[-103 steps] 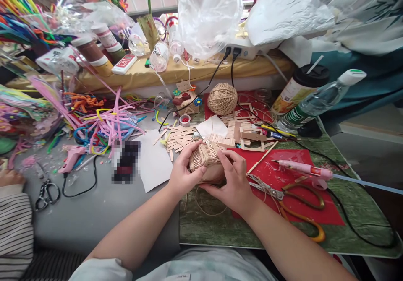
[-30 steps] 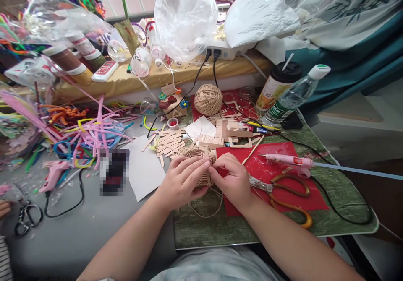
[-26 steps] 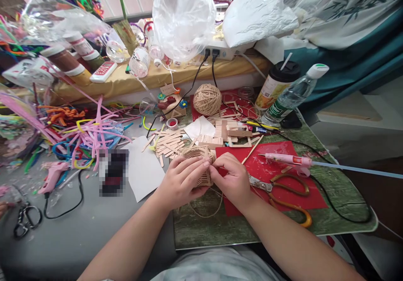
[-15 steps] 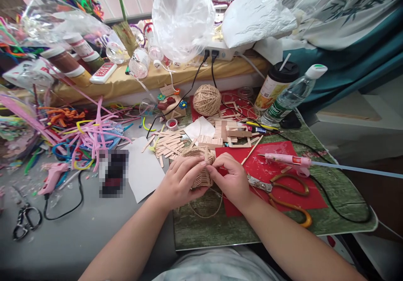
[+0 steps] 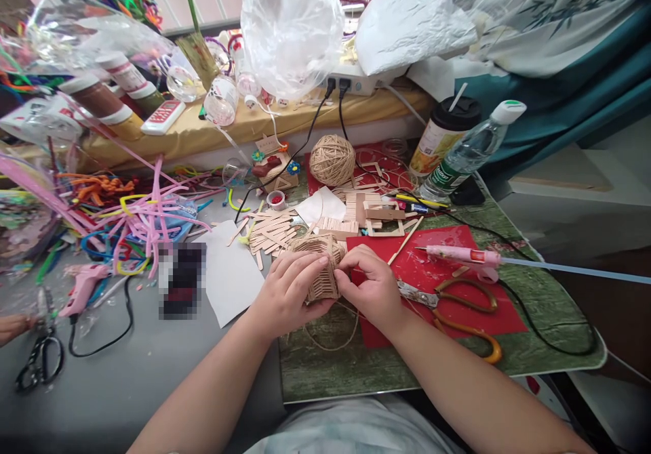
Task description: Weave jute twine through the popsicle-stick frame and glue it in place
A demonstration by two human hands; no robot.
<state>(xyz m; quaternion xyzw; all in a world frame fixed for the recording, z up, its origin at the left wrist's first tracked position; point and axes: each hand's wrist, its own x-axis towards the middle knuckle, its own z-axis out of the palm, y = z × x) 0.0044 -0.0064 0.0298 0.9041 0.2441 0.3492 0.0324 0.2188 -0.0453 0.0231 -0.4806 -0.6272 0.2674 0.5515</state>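
A small basket [image 5: 324, 284] of twine wound around craft sticks is tilted up above the green mat. My left hand [image 5: 292, 288] is closed around its left side, fingers across the top and thumb below. At its right edge, my right hand [image 5: 370, 284] pinches with thumb and forefinger at the twine; the exact grip is partly hidden. A loose loop of twine [image 5: 333, 349] hangs below the hands onto the mat. Behind the basket lie a heap of craft sticks [image 5: 272, 232] and a ball of twine [image 5: 332, 160].
Large scissors [image 5: 465, 288] and a pink glue gun [image 5: 460, 256] lie on red sheets at right. A bottle [image 5: 470, 149] and a lidded cup [image 5: 445, 132] stand behind. Another person's hand [image 5: 15, 328] reaches in at far left by black-handled scissors [image 5: 41, 359]. Pink pipe cleaners [image 5: 152, 217] are piled there.
Another person's hand has come in at the left edge beside the black-handled scissors. The view has shifted slightly; my hands stay on the basket, almost in the same pose.
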